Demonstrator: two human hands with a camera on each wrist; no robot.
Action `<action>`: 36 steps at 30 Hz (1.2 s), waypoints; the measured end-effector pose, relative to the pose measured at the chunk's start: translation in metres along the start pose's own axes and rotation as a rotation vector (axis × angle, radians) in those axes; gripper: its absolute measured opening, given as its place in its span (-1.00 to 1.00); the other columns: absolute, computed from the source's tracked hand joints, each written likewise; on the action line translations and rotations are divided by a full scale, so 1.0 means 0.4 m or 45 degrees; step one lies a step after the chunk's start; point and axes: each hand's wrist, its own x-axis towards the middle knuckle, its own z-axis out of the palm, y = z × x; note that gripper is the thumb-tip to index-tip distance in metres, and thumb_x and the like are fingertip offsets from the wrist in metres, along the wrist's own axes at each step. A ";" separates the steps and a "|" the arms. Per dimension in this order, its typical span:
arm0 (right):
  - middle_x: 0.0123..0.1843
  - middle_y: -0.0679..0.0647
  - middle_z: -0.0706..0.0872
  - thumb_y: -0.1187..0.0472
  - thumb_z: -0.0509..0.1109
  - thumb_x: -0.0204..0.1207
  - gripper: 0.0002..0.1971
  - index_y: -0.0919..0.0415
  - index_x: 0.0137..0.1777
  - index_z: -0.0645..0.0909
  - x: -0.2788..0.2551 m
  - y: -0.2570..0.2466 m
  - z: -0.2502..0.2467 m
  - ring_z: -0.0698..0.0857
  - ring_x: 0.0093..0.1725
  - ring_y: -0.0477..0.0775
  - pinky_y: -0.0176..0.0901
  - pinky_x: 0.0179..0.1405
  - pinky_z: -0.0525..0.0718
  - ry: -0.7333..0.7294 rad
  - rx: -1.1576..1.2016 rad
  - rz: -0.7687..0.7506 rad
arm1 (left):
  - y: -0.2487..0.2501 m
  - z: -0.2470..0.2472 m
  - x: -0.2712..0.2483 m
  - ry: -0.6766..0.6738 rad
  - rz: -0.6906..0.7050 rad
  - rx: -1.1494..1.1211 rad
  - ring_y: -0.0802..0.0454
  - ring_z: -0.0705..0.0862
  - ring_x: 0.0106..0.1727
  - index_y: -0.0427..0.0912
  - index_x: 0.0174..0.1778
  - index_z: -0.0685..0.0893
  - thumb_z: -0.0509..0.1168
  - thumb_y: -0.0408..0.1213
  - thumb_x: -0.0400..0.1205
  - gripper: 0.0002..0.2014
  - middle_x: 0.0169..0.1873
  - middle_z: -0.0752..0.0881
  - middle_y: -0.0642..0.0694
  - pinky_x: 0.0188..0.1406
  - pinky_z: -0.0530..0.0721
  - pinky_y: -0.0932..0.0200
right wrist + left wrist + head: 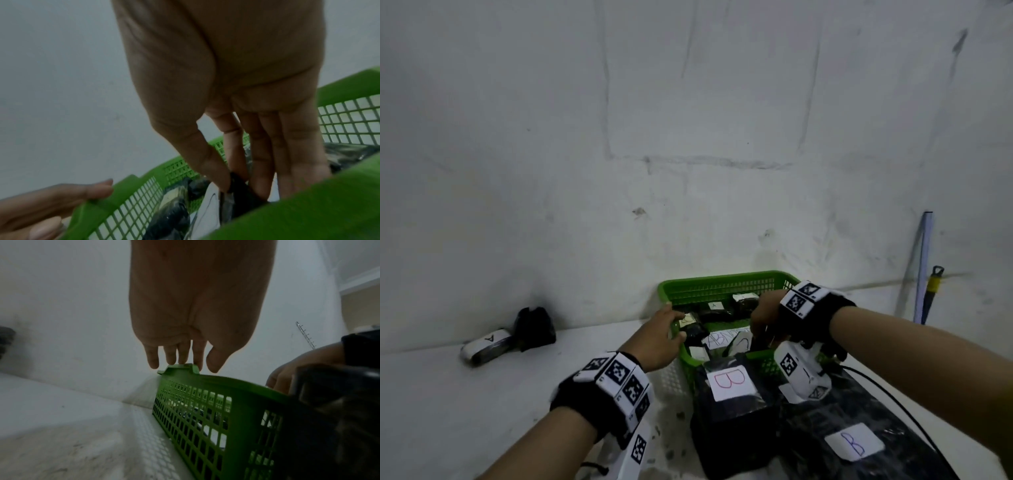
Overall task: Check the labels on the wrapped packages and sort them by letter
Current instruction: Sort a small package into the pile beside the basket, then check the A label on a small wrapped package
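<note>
A green basket (722,278) stands against the wall and holds several black wrapped packages with white labels. My left hand (666,325) grips the basket's left rim (226,381), finger on top and thumb beneath. Inside the basket, my right hand (760,325) pinches the top of a black wrapped package (238,194) between thumb and forefinger (216,170); its label is hidden. Two black packages lie in front of the basket, one with a red B (729,380) and one with a blue B (854,442). A package labelled A (486,344) lies far left.
A black bundle (534,327) sits beside the A package by the wall. A pale rod (924,267) and a yellow-handled tool (933,284) lean at the right. A black cable (893,394) runs past the B packages. The white floor (482,394) stretches left.
</note>
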 end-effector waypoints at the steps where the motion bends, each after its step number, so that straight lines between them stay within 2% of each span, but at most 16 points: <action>1: 0.17 0.08 0.79 0.06 0.35 0.66 -0.65 0.27 0.29 0.70 0.013 0.005 0.013 0.69 -0.23 -0.06 -0.43 -0.31 0.66 -0.070 0.019 0.017 | -0.006 0.005 0.007 -0.017 0.010 0.012 0.00 0.05 0.71 -0.06 0.61 0.27 0.11 -0.14 0.77 -0.54 0.72 -0.04 -0.07 0.58 0.15 0.20; 3: -0.01 -0.20 0.70 -0.22 0.16 0.69 -0.45 0.23 0.30 0.68 0.031 -0.007 0.020 0.56 -0.40 -0.26 -0.40 -0.32 0.68 -0.183 -0.022 -0.030 | -0.017 0.009 0.018 -0.035 0.024 0.016 0.01 0.02 0.71 -0.05 0.62 0.26 0.10 -0.13 0.77 -0.53 0.72 -0.07 -0.06 0.58 0.13 0.20; 5: 0.02 -0.05 0.70 0.12 0.20 0.74 -0.65 0.17 0.45 0.57 0.049 -0.014 0.028 0.62 -0.33 -0.19 -0.36 -0.27 0.66 -0.315 0.059 0.099 | -0.023 0.007 0.022 -0.050 0.035 0.028 0.01 0.05 0.70 -0.04 0.62 0.25 0.10 -0.12 0.77 -0.53 0.72 -0.08 -0.04 0.56 0.16 0.20; 7: 0.35 0.22 0.66 0.37 0.16 0.73 -0.54 0.13 0.61 0.40 0.044 -0.022 0.024 0.58 -0.25 -0.14 -0.38 -0.29 0.59 -0.418 0.049 0.146 | -0.027 0.004 0.025 -0.055 0.051 0.033 0.03 0.13 0.68 -0.04 0.62 0.25 0.09 -0.11 0.77 -0.53 0.71 -0.08 -0.02 0.53 0.19 0.23; 9: 0.35 0.26 0.66 0.42 0.13 0.72 -0.52 0.15 0.62 0.40 0.044 -0.016 0.023 0.57 -0.24 -0.12 -0.37 -0.32 0.60 -0.431 0.148 0.167 | -0.033 0.007 0.024 -0.051 0.070 0.020 0.04 0.19 0.66 -0.03 0.62 0.26 0.09 -0.10 0.77 -0.53 0.71 -0.07 -0.02 0.51 0.21 0.25; 11: 0.07 0.11 0.69 0.41 0.16 0.72 -0.53 0.13 0.59 0.45 0.040 -0.009 0.029 0.58 -0.25 -0.13 -0.41 -0.42 0.62 -0.416 0.216 0.199 | -0.038 0.013 0.022 -0.043 0.090 0.011 0.04 0.13 0.68 -0.03 0.61 0.27 0.08 -0.09 0.77 -0.54 0.71 -0.07 -0.01 0.52 0.19 0.23; 12: 0.03 0.08 0.65 0.40 0.18 0.72 -0.54 0.11 0.59 0.45 0.038 -0.006 0.031 0.58 -0.26 -0.14 -0.44 -0.46 0.62 -0.424 0.207 0.210 | -0.041 0.016 0.022 -0.042 0.092 0.010 0.03 0.10 0.69 -0.02 0.61 0.27 0.07 -0.09 0.77 -0.54 0.71 -0.07 -0.01 0.54 0.18 0.22; 15: 0.27 0.20 0.63 0.34 0.19 0.73 -0.54 0.07 0.61 0.41 0.021 -0.011 0.025 0.61 -0.21 -0.11 -0.48 -0.46 0.61 -0.418 0.254 0.250 | -0.041 0.017 0.024 -0.047 0.078 0.023 0.01 0.10 0.69 -0.01 0.62 0.25 0.06 -0.08 0.78 -0.54 0.71 -0.09 -0.01 0.57 0.17 0.16; 16: 0.40 0.25 0.61 0.33 0.19 0.74 -0.53 0.08 0.63 0.38 0.014 -0.017 0.021 0.67 -0.08 -0.03 -0.46 -0.35 0.66 -0.424 0.260 0.255 | -0.040 0.016 0.024 -0.055 0.069 0.038 0.01 0.11 0.69 0.00 0.63 0.23 0.05 -0.07 0.78 -0.53 0.72 -0.11 -0.01 0.58 0.17 0.14; 18: 0.52 0.26 0.57 0.29 0.23 0.73 -0.52 0.15 0.64 0.35 0.008 -0.020 0.013 0.69 0.26 0.14 -0.24 0.12 0.71 -0.421 0.293 0.264 | -0.038 0.015 0.022 -0.068 0.057 0.047 0.00 0.11 0.69 0.00 0.66 0.16 0.03 -0.06 0.78 -0.50 0.72 -0.14 -0.02 0.62 0.15 0.11; 20: 0.40 0.28 0.67 0.24 0.31 0.70 -0.56 0.22 0.57 0.46 -0.007 -0.024 -0.010 0.72 0.28 0.22 0.04 0.34 0.67 -0.313 0.363 0.284 | -0.037 0.014 0.012 -0.085 0.055 0.016 -0.01 0.05 0.71 -0.01 0.70 0.05 0.03 -0.06 0.78 -0.44 0.72 -0.14 -0.05 0.63 0.12 0.10; 23: 0.13 0.24 0.78 0.26 0.36 0.64 -0.68 0.37 0.34 0.64 -0.030 -0.042 -0.065 0.76 0.22 0.36 0.04 0.19 0.73 -0.093 0.601 0.201 | -0.040 -0.003 -0.015 -0.077 0.013 -0.084 -0.03 0.12 0.69 -0.03 0.71 -0.04 0.06 -0.07 0.77 -0.39 0.71 0.01 -0.11 0.57 0.19 0.15; 26: 0.00 0.27 0.77 0.33 0.32 0.66 -0.84 0.35 0.14 0.68 -0.075 -0.120 -0.118 0.76 -0.14 0.19 -0.03 -0.10 0.75 0.190 0.936 -0.001 | -0.059 -0.038 -0.052 -0.041 -0.164 -0.070 -0.12 0.33 0.61 -0.10 0.69 0.02 0.11 -0.09 0.76 -0.39 0.66 0.22 -0.21 0.44 0.35 0.17; 28: -0.10 0.25 0.72 0.36 0.29 0.67 -0.88 0.32 0.08 0.65 -0.110 -0.202 -0.134 0.71 -0.23 0.15 -0.10 -0.21 0.73 0.284 1.174 -0.158 | -0.078 -0.072 -0.076 -0.015 -0.318 -0.020 -0.17 0.42 0.54 -0.14 0.67 0.12 0.15 -0.10 0.75 -0.41 0.60 0.34 -0.27 0.38 0.41 0.16; 32: -0.25 0.19 0.59 0.37 0.22 0.70 -0.89 0.34 0.11 0.55 -0.142 -0.393 -0.104 0.62 -0.35 0.12 -0.26 -0.50 0.64 0.240 1.526 -0.376 | -0.152 -0.147 -0.109 0.084 -0.575 0.123 -0.19 0.56 0.41 -0.38 0.40 0.56 0.18 -0.23 0.72 -0.61 0.40 0.58 -0.31 0.16 0.51 0.18; 36: -0.26 0.17 0.62 0.32 0.22 0.71 -0.86 0.29 -0.08 0.54 -0.085 -0.560 0.014 0.62 -0.38 0.09 -0.25 -0.56 0.57 0.031 1.711 -0.310 | -0.262 -0.215 -0.153 0.181 -0.750 0.177 -0.20 0.60 0.38 -0.43 0.37 0.57 0.18 -0.29 0.72 -0.64 0.35 0.62 -0.34 0.20 0.54 0.15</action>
